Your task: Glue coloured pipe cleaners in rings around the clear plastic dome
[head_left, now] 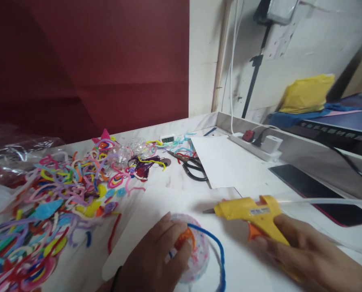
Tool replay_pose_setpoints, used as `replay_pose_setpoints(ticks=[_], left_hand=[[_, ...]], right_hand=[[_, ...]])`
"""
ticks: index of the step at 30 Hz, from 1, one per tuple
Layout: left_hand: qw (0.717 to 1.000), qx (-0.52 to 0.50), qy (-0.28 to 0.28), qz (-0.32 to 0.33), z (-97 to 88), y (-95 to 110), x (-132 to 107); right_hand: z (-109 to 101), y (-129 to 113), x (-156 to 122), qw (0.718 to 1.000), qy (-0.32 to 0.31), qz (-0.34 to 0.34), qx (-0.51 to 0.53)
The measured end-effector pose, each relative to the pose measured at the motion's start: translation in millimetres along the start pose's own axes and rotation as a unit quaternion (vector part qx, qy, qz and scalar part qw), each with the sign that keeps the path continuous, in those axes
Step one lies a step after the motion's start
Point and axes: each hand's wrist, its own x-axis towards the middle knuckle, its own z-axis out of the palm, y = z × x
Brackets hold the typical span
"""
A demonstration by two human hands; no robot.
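Observation:
My right hand (302,249) grips a yellow hot glue gun (251,213) with an orange trigger. Its nozzle points left, and a clear glue stick juts out of its back to the right. My left hand (152,259) is closed around a small clear ball (196,253) speckled with pink and blue. The thumb presses an orange pipe-cleaner piece (185,239) onto the ball. A blue pipe cleaner (216,247) curves round the ball's right side. The glue gun's tip hovers just above and to the right of the ball.
A big heap of coloured pipe cleaners (53,202) covers the table's left. Black scissors (195,166), white paper sheets (229,162), a power strip (258,144) with plugs and a dark phone (317,188) lie behind. A plastic bag (13,150) sits far left.

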Motion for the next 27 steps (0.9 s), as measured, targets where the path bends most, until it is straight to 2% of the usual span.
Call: replay_pose_setpoints(ticks=[1, 4, 8, 14, 18, 21, 24, 25, 26, 27], left_hand=[[1.0, -0.001, 0.008, -0.006, 3.4, 0, -2], [1.0, -0.004, 0.009, -0.016, 10.8, -1, -8], [1.0, -0.014, 0.006, -0.005, 12.7, -2, -10], [1.0, -0.026, 0.009, -0.002, 11.8, -2, -9], [1.0, -0.021, 0.006, 0.002, 11.5, -3, -8], [1.0, -0.019, -0.001, 0.014, 9.4, -4, -6], [1.0, -0.021, 0.005, 0.009, 3.3, -2, -1], [1.0, -0.021, 0.0, 0.012, 0.5, -1, 2], [1.0, -0.019, 0.001, 0.013, -2.2, -1, 4], [0.999, -0.014, -0.024, 0.02, -4.4, -1, 7]], right_hand=[[-5, -5, 7, 1.0, -0.026, -0.001, -0.011], [-18, -15, 31, 0.998, -0.052, -0.017, -0.039], [-28, -18, 58, 0.99, -0.114, -0.021, -0.081], [-32, -19, 76, 0.984, -0.122, -0.035, -0.124], [-35, -17, 80, 0.972, -0.072, -0.069, -0.213], [-37, -12, 76, 0.945, 0.035, -0.121, -0.301], [-25, -9, 59, 0.912, 0.126, -0.191, -0.342], [-16, -10, 51, 0.905, 0.136, -0.219, -0.339], [-5, -11, 43, 0.897, 0.109, -0.277, -0.326], [8, -13, 34, 0.896, 0.093, -0.317, -0.296]])
